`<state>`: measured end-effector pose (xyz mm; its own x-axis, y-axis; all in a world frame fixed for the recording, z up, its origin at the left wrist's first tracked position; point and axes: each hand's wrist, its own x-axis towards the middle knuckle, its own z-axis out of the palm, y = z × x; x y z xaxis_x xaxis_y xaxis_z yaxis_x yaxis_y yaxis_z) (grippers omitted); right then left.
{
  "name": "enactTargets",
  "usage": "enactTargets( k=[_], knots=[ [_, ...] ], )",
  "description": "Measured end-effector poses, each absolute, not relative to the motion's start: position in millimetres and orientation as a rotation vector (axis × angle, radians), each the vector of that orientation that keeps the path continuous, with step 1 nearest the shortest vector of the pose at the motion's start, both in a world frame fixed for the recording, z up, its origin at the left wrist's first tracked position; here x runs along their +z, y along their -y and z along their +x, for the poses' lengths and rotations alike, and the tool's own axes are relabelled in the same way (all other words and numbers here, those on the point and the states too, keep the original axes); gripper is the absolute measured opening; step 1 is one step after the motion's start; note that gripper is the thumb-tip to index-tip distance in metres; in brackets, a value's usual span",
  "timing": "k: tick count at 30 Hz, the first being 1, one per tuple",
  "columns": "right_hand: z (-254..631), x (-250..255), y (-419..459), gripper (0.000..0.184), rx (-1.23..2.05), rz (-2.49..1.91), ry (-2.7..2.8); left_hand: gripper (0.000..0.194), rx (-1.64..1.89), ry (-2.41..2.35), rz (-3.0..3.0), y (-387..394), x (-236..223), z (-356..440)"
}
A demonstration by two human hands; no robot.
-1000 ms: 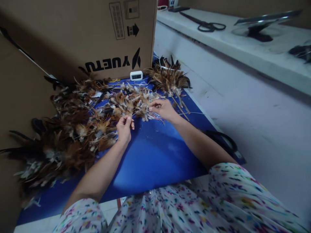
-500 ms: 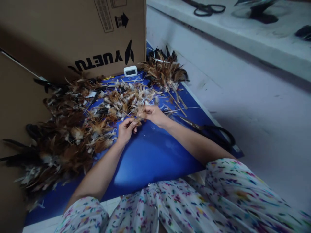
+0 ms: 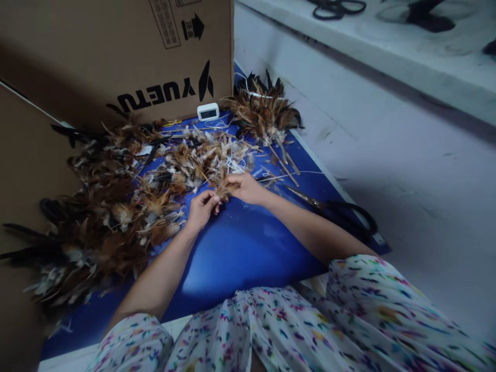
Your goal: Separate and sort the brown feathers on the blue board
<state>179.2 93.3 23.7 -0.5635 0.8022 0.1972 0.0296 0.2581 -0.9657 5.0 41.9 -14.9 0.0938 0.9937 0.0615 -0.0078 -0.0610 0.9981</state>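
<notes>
Brown feathers (image 3: 223, 189) are bunched between my two hands, above the near edge of the feather pile. My left hand (image 3: 202, 207) pinches the lower left side of this bunch, fingers closed. On its other side my right hand (image 3: 248, 188) has thumb and fingers closed on the feathers; its fingertips are partly hidden by them. Just beyond lies a loose pile of brown and white feathers (image 3: 201, 155) on the blue table top (image 3: 232, 248). A larger heap of brown and black feathers (image 3: 112, 217) spreads to the left.
Black-handled scissors (image 3: 329, 206) lie right of my right forearm. A feather bundle with sticks (image 3: 265, 108) rests by the wall at the back. A small white digital display (image 3: 208, 112) stands before a cardboard box (image 3: 155, 57). More scissors (image 3: 337, 8) lie on the ledge (image 3: 372, 46).
My right hand has shifted slightly down and to the right, and more of the brown feather bunch shows between the hands. My left hand stays nearly in place.
</notes>
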Motion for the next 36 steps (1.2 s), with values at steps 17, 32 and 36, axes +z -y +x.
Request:
enactTargets(
  k=[17,32,36],
  knots=[
    [179.9,19.7,-93.5,0.015,1.405,-0.722,1.869,0.029,1.165,-1.101,1.306,-40.2,-9.6,4.3],
    [180.0,22.1,-91.8,0.016,1.464,-0.711,1.836,0.031,1.145,-1.098,1.295,-41.5,-11.7,3.4],
    [180.1,23.1,-91.4,0.012,1.381,-0.716,1.89,0.031,1.125,-1.084,1.306,-41.4,-13.1,2.1]
  ],
)
